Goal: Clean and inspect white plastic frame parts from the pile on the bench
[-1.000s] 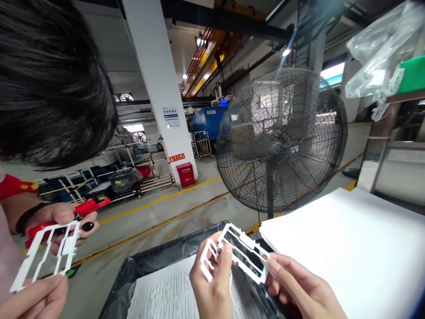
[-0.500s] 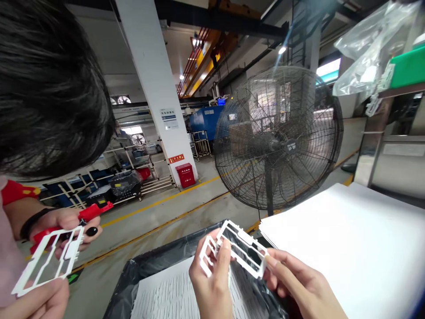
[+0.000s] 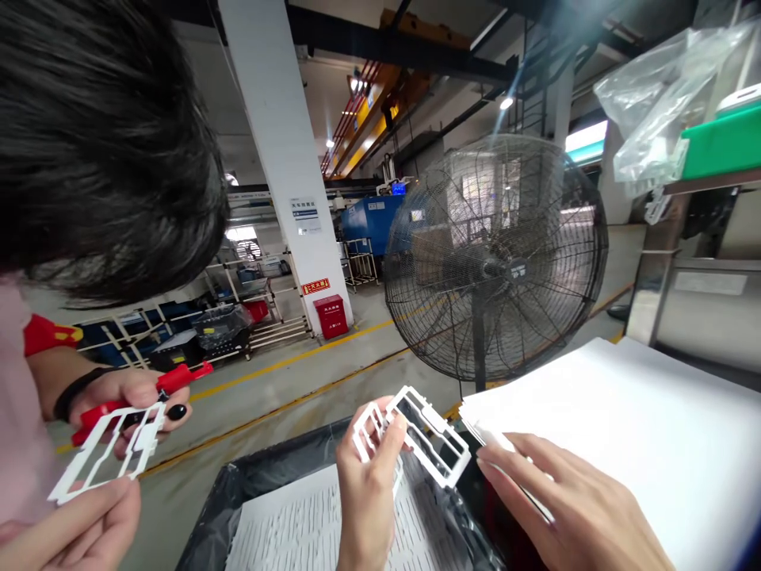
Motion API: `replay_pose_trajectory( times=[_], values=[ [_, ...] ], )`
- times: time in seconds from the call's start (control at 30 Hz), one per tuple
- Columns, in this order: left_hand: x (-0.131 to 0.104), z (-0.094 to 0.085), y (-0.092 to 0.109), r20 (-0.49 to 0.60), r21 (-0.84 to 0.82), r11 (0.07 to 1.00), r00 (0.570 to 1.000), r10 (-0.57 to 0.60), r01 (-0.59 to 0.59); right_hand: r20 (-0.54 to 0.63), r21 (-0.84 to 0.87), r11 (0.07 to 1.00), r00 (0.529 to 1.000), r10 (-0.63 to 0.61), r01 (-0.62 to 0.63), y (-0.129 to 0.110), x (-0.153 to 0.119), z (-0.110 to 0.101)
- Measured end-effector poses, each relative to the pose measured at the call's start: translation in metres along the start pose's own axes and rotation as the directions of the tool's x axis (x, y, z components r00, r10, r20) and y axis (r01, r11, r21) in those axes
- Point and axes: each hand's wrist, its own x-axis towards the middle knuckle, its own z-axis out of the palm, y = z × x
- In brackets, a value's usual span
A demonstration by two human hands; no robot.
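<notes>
My left hand (image 3: 365,484) pinches a white plastic frame part (image 3: 419,436) by its left end and holds it over a black-lined bin (image 3: 279,468). My right hand (image 3: 559,507) is off the part, fingers spread, touching the near edge of a stack of white sheets (image 3: 624,428). A white sheet with rows of slits (image 3: 297,523) lies in the bin under my hands.
A co-worker at the left, dark hair filling the upper left, holds a similar white frame (image 3: 107,460) and red-handled cutters (image 3: 143,392). A large black floor fan (image 3: 493,254) stands behind the bin. A white pillar (image 3: 285,159) rises behind. A clear plastic bag (image 3: 654,103) hangs at upper right.
My right hand let go of the white frame and moved right onto the stack of sheets. My left hand alone holds the part now. The co-worker's frame shifted slightly.
</notes>
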Motion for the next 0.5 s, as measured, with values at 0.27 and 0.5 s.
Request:
replay_pose_trajectory(
  times=[0.27,0.5],
  values=[
    [0.005,-0.008,-0.005,0.117,0.087,0.995,0.992,0.038,-0.048,-0.020,-0.062,0.996,0.997,-0.071,0.069,-0.003,0.013,0.002],
    [0.004,0.002,0.005,0.066,0.064,0.996,0.996,0.059,-0.063,-0.065,-0.113,0.987,0.990,-0.126,0.118,-0.009,0.023,-0.009]
  ],
)
